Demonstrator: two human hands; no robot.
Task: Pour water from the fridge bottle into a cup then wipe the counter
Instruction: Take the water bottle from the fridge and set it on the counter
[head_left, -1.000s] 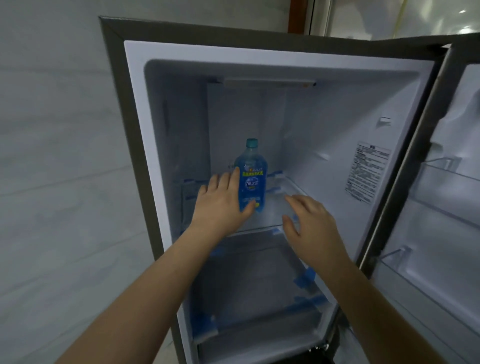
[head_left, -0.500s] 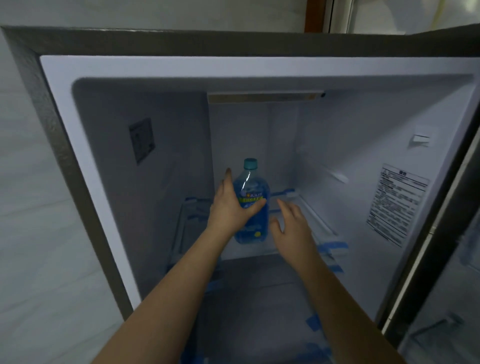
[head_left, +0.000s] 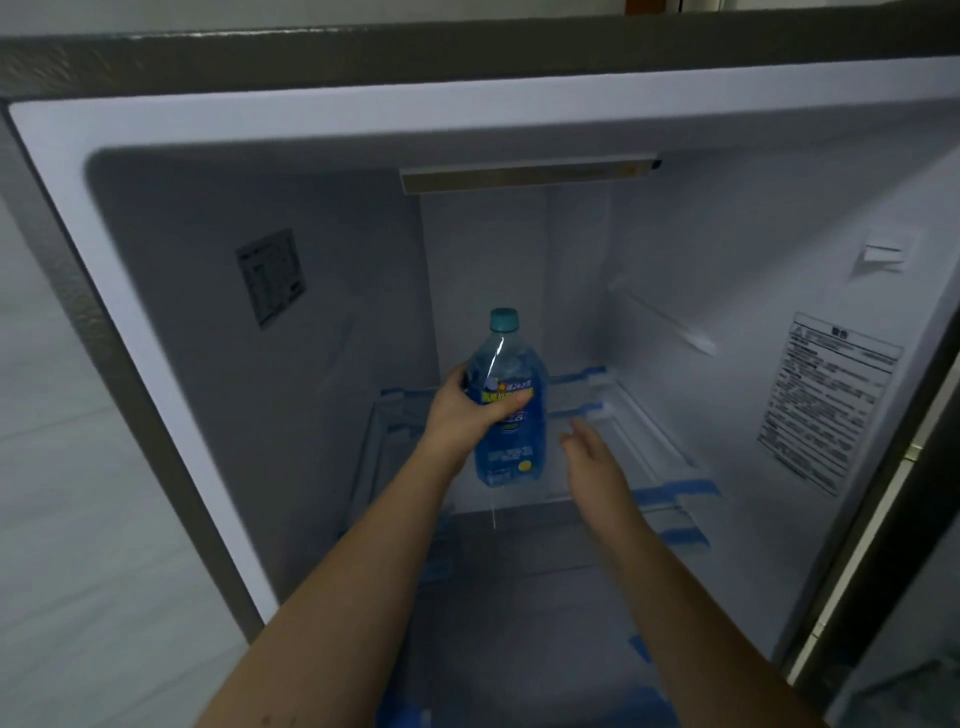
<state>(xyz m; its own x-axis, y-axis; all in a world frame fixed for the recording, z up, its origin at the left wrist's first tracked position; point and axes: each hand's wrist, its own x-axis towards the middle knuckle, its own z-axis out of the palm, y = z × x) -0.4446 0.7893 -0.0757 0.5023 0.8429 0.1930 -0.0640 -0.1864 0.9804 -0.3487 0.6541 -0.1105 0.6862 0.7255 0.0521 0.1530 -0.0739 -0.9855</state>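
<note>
The bottle (head_left: 508, 410), upright with cap on, is gripped by the left hand (head_left: 464, 413) inside the open fridge (head_left: 171, 249); thumb and fingers are curled round its label. The right hand (head_left: 592, 457) is held at the bottle's 4 o'clock, fingers straight, close together, touching nothing. The bottle's base is seen near the front edge of the glass shelf (head_left: 639, 441), with open room at 12 and 3 o'clock.

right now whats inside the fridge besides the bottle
The fridge holds only the blue-labelled bottle, gripped by the left hand, over a clear shelf edged with blue tape. The right hand hovers open beside it. The arms cover part of the lower compartment.
</note>
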